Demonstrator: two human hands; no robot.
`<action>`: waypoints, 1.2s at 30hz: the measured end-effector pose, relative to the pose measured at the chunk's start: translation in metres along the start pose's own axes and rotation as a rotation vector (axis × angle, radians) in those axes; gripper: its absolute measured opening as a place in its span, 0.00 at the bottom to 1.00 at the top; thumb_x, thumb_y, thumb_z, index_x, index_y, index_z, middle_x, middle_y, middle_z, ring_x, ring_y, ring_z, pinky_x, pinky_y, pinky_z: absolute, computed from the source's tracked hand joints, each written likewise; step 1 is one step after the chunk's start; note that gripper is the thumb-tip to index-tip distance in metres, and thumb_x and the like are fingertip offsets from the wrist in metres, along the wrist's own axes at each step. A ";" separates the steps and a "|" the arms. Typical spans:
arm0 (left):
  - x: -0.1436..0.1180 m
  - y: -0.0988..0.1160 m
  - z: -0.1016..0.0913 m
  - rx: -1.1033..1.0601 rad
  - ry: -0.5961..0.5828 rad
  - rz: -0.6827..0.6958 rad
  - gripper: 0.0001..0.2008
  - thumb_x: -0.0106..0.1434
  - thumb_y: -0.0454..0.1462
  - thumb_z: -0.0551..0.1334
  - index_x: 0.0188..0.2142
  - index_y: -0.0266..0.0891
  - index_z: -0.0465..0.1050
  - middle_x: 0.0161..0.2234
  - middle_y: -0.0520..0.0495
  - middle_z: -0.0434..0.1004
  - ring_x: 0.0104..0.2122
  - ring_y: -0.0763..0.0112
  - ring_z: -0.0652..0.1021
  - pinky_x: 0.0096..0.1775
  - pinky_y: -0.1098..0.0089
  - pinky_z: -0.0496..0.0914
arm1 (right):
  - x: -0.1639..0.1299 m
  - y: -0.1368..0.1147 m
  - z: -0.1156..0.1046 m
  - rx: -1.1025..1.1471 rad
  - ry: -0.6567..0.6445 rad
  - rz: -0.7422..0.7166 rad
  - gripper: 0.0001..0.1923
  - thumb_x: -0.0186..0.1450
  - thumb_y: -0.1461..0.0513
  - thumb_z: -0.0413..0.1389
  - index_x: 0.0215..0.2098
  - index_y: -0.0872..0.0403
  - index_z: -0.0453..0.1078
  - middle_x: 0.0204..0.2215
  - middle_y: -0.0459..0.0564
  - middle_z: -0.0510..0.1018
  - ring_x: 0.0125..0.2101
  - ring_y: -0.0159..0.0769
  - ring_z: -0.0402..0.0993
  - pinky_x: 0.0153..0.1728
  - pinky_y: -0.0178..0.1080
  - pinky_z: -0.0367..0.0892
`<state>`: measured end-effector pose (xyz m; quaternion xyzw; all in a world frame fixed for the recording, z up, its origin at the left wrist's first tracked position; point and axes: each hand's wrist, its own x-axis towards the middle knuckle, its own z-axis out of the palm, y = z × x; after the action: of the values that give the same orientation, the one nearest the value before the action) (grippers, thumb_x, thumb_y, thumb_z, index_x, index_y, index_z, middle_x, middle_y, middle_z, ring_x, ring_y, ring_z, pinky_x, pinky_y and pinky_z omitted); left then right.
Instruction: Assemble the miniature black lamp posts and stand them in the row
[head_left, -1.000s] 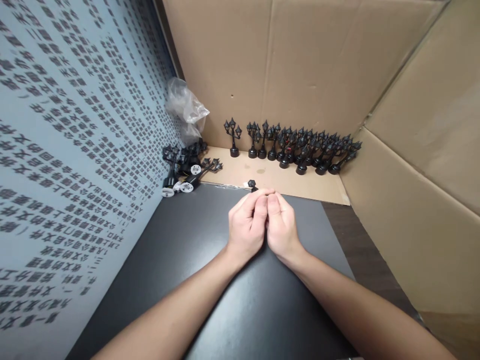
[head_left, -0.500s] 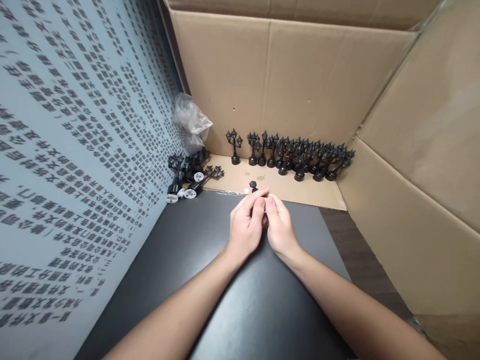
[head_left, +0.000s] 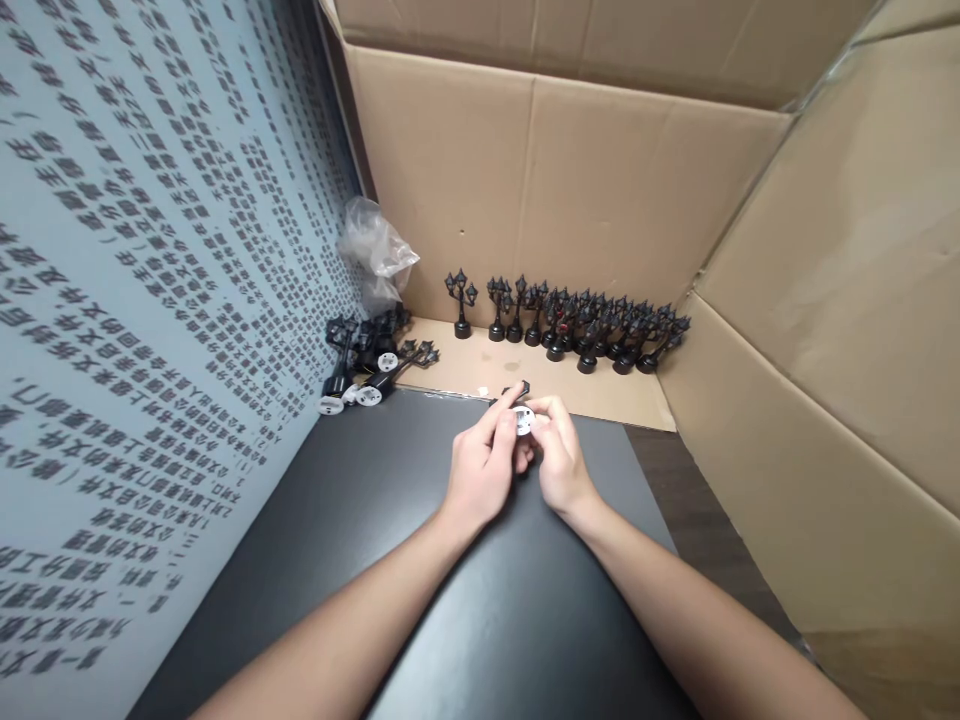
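Over the dark tabletop, my left hand [head_left: 480, 465] is closed around a black miniature street lamp [head_left: 516, 390], most of which the fingers hide. Its round white base disc [head_left: 524, 420] faces up towards me, between the left thumb and the right fingertips. My right hand [head_left: 561, 455] is closed too, its thumb and forefinger pinching the right edge of the disc. Part of the lamp head shows beyond the left forefinger.
Several black street lamps [head_left: 589, 335] stand upright on a cardboard strip [head_left: 480, 375] along the back. At the left several more lie in a pile [head_left: 367, 350], some with white bases showing, below a clear plastic bag [head_left: 375, 250]. Cardboard walls [head_left: 450, 160] and a printed sheet [head_left: 187, 300] enclose the table.
The lamp in my hands has turned, so its white base, hidden before, now faces me. My hands have parted slightly at the fingertips. The whole view has shifted a little.
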<state>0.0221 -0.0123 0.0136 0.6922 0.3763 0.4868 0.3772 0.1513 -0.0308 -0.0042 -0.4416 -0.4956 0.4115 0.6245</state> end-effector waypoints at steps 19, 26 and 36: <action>-0.007 0.002 0.009 0.052 0.139 0.102 0.22 0.80 0.47 0.53 0.65 0.45 0.75 0.55 0.45 0.85 0.46 0.66 0.86 0.49 0.67 0.80 | -0.015 -0.015 0.029 -0.106 0.188 -0.077 0.22 0.77 0.47 0.53 0.60 0.50 0.75 0.55 0.55 0.83 0.56 0.46 0.80 0.57 0.50 0.75; -0.008 0.011 0.008 0.077 0.148 0.121 0.21 0.80 0.46 0.53 0.63 0.44 0.75 0.52 0.46 0.86 0.40 0.68 0.86 0.46 0.67 0.81 | -0.016 -0.023 0.031 -0.108 0.197 -0.092 0.22 0.77 0.48 0.53 0.58 0.52 0.75 0.55 0.57 0.83 0.57 0.47 0.79 0.60 0.51 0.73; 0.003 -0.008 -0.009 0.182 -0.021 0.199 0.25 0.80 0.48 0.53 0.71 0.44 0.67 0.30 0.51 0.83 0.29 0.69 0.82 0.38 0.68 0.78 | -0.007 -0.013 0.022 0.096 0.082 0.011 0.21 0.75 0.44 0.53 0.51 0.50 0.73 0.43 0.52 0.82 0.40 0.40 0.81 0.39 0.41 0.78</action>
<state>0.0126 -0.0047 0.0094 0.7627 0.3445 0.4782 0.2665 0.1296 -0.0382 0.0087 -0.4304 -0.4467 0.4199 0.6625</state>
